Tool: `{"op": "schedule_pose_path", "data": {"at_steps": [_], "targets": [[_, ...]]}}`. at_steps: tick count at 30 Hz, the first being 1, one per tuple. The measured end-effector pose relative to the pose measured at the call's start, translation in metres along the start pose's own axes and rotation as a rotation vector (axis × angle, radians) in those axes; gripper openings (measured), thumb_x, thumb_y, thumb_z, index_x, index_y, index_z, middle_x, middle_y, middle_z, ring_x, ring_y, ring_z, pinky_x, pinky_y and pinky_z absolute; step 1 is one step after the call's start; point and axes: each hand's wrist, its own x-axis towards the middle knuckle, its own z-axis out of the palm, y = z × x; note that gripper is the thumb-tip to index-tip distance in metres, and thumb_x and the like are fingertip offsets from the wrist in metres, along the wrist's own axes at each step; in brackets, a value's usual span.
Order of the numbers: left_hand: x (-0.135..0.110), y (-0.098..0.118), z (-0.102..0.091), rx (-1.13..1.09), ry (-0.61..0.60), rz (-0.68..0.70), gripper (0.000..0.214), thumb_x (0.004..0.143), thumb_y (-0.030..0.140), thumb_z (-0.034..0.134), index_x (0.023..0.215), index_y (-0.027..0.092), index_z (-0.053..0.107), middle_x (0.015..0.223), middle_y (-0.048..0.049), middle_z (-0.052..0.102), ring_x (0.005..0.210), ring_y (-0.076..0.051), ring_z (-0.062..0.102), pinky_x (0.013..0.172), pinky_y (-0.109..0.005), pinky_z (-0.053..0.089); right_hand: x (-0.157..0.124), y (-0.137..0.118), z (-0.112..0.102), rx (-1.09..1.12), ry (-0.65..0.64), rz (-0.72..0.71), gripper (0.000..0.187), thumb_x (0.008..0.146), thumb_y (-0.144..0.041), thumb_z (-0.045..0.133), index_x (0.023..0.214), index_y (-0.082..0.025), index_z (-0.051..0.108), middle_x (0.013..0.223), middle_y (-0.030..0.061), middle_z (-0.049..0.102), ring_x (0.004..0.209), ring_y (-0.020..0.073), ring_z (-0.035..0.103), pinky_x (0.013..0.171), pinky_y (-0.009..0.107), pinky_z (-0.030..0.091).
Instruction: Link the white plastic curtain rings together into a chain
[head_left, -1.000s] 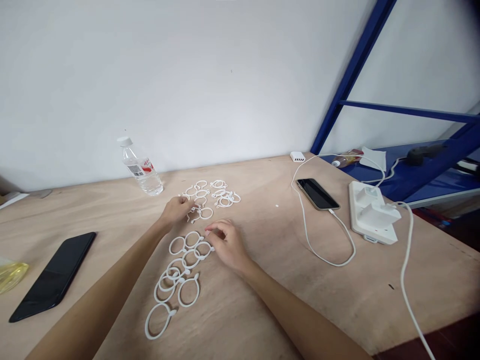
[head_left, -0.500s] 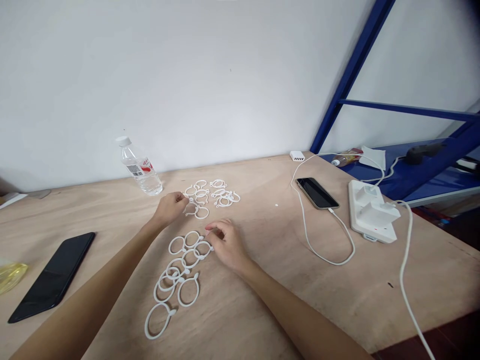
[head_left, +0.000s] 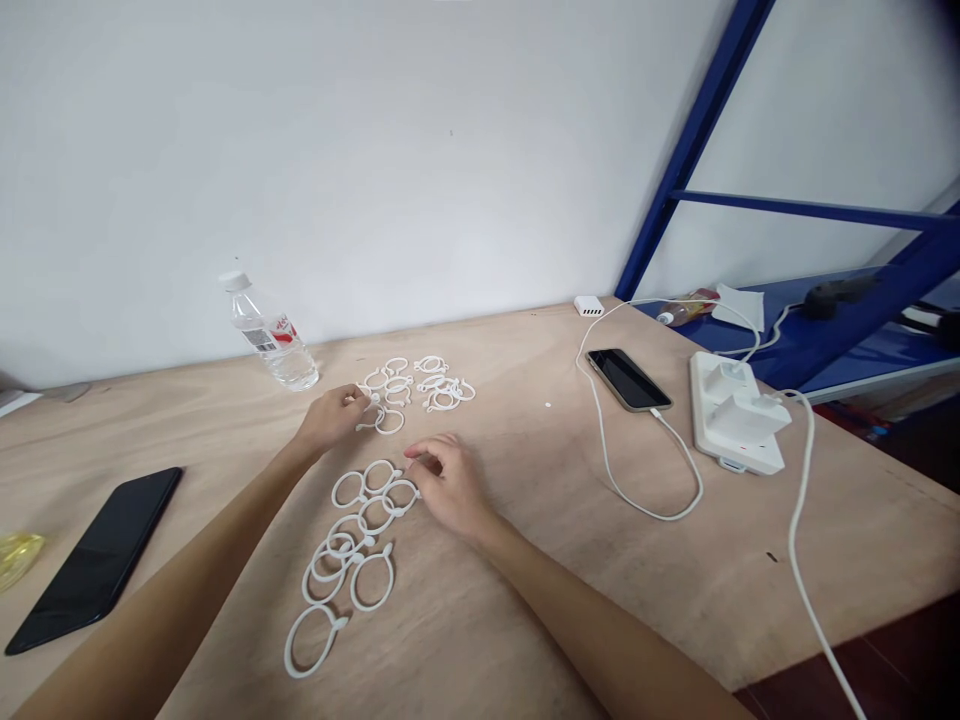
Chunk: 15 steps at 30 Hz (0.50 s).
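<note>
My left hand is at the left edge of a far cluster of thin white plastic rings with small eyelets. Its fingers are pinched together at the nearest rings; what lies between the fingertips is hidden. My right hand rests on the table, thumb and fingers curved and apart, with nothing visible between them. Beside it, a nearer group of larger white rings with small tabs runs toward me, several overlapping. Right of the far cluster lies another small pile of thin white rings.
A water bottle stands by the wall. A black phone lies at left, near a yellow transparent item. On the right are a charging phone, a white cable, a power strip and a white charger block.
The whole view has shifted slightly, so things sit a little further left. Both hands keep nearly the same place and pose beside the rings.
</note>
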Motion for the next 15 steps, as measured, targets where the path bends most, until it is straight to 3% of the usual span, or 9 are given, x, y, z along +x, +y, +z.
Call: {"op": "schedule_pose_path", "data": {"at_steps": [9, 12, 15], "targets": [[0.004, -0.010, 0.011, -0.074, -0.024, 0.042, 0.028, 0.068, 0.040, 0.046, 0.068, 0.017, 0.061, 0.072, -0.0027, 0.065, 0.070, -0.019, 0.057, 0.059, -0.026, 0.039, 0.000, -0.001, 0.000, -0.002, -0.005, 0.011, 0.019, 0.072, -0.006, 0.060, 0.080, -0.020, 0.070, 0.084, 0.0041, 0.069, 0.086, 0.0183, 0.061, 0.073, 0.030, 0.049], [0.002, -0.011, 0.015, -0.068, -0.025, 0.080, 0.024, 0.067, 0.037, 0.044, 0.063, 0.017, 0.056, 0.067, -0.0015, 0.064, 0.066, -0.018, 0.057, 0.057, -0.025, 0.040, 0.000, -0.001, 0.000, -0.006, -0.005, 0.008, 0.018, 0.073, -0.007, 0.061, 0.079, -0.021, 0.070, 0.083, 0.0038, 0.069, 0.085, 0.0182, 0.061, 0.072, 0.029, 0.049], [-0.002, -0.008, 0.018, -0.031, 0.000, 0.122, 0.018, 0.066, 0.032, 0.043, 0.059, 0.018, 0.053, 0.075, -0.0030, 0.068, 0.071, -0.019, 0.059, 0.061, -0.026, 0.041, 0.000, -0.001, 0.000, -0.007, -0.007, 0.004, 0.017, 0.073, -0.007, 0.061, 0.079, -0.020, 0.071, 0.083, 0.0041, 0.069, 0.085, 0.0184, 0.061, 0.072, 0.029, 0.049]]}}
